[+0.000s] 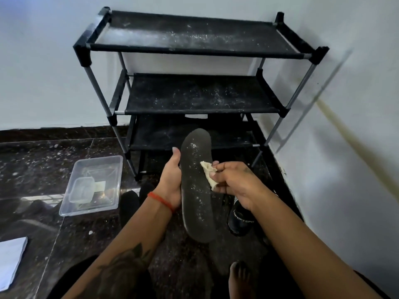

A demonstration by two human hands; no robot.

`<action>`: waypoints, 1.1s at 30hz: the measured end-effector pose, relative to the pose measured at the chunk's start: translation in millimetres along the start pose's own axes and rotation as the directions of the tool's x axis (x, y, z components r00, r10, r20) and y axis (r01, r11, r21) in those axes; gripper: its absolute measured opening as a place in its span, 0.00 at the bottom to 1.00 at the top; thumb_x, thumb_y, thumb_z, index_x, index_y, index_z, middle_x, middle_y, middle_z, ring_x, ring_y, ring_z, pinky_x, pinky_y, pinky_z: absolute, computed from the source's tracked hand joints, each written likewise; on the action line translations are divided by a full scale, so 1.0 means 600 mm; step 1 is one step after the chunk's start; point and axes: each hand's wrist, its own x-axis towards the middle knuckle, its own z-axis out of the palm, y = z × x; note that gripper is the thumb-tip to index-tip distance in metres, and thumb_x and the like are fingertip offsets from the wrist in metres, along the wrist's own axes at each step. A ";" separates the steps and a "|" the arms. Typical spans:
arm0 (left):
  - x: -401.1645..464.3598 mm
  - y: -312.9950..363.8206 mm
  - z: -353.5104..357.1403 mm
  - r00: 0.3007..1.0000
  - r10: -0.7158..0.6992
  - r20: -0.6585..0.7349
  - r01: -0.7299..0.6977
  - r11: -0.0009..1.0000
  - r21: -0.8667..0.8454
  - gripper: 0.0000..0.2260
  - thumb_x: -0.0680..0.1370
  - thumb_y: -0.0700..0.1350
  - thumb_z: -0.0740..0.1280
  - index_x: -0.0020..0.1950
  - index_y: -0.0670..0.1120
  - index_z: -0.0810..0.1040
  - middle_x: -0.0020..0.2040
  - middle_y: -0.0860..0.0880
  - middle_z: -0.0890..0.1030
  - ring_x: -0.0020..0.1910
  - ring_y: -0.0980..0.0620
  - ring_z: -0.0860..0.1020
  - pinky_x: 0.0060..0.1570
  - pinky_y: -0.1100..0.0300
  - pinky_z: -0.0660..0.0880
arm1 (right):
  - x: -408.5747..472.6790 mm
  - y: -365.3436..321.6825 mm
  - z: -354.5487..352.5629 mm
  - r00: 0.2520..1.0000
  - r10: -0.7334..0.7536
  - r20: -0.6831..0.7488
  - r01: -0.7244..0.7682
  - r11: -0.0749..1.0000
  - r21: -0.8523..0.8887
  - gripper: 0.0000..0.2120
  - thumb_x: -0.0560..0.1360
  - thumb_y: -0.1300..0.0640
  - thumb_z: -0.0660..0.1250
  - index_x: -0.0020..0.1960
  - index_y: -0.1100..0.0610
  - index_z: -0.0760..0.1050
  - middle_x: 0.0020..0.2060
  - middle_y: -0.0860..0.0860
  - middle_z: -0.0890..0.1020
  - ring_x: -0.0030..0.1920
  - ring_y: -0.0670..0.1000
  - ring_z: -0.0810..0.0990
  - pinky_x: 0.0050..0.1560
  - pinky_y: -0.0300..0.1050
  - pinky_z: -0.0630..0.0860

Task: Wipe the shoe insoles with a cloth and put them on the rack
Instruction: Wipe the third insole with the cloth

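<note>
A dark grey insole (197,186), speckled with white dust, stands on end in front of me. My left hand (170,182) grips it by its left edge, thumb up along the side. My right hand (235,182) holds a small cream cloth (208,171) pressed against the insole's right edge near the middle. Behind them stands a black three-shelf rack (194,96) with dusty fabric shelves, set against the white wall.
A clear plastic tub (95,186) with a smaller container inside lies on the dark stone floor at the left. Black shoes (240,219) sit on the floor under my hands. White paper (10,262) lies at the lower left. My bare foot (239,277) shows at the bottom.
</note>
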 end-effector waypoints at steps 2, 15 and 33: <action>0.004 0.004 0.003 1.000 0.013 -0.014 -0.014 1.000 -0.018 0.33 0.79 0.64 0.47 0.52 0.37 0.77 0.44 0.39 0.84 0.39 0.45 0.84 0.42 0.52 0.80 | 0.009 -0.013 -0.004 0.998 0.003 0.067 0.001 0.998 -0.056 0.06 0.73 0.69 0.67 0.47 0.59 0.77 0.43 0.49 0.79 0.36 0.46 0.79 0.33 0.38 0.80; 0.024 0.003 -0.005 0.993 0.114 -0.016 -0.115 0.988 -0.100 0.26 0.81 0.51 0.52 0.38 0.38 0.83 0.34 0.40 0.82 0.29 0.47 0.82 0.27 0.59 0.79 | 0.014 -0.007 0.042 0.738 -0.645 0.198 0.594 0.482 -0.644 0.10 0.69 0.62 0.70 0.47 0.50 0.82 0.41 0.45 0.81 0.40 0.40 0.77 0.44 0.32 0.74; -0.002 0.019 -0.006 0.973 0.180 -0.148 -0.180 0.984 0.012 0.13 0.82 0.44 0.54 0.46 0.43 0.76 0.35 0.43 0.82 0.31 0.50 0.81 0.30 0.60 0.79 | 0.044 -0.003 0.063 0.637 -0.741 0.211 0.652 0.372 -0.660 0.12 0.72 0.62 0.67 0.53 0.51 0.82 0.43 0.49 0.80 0.43 0.42 0.75 0.47 0.23 0.68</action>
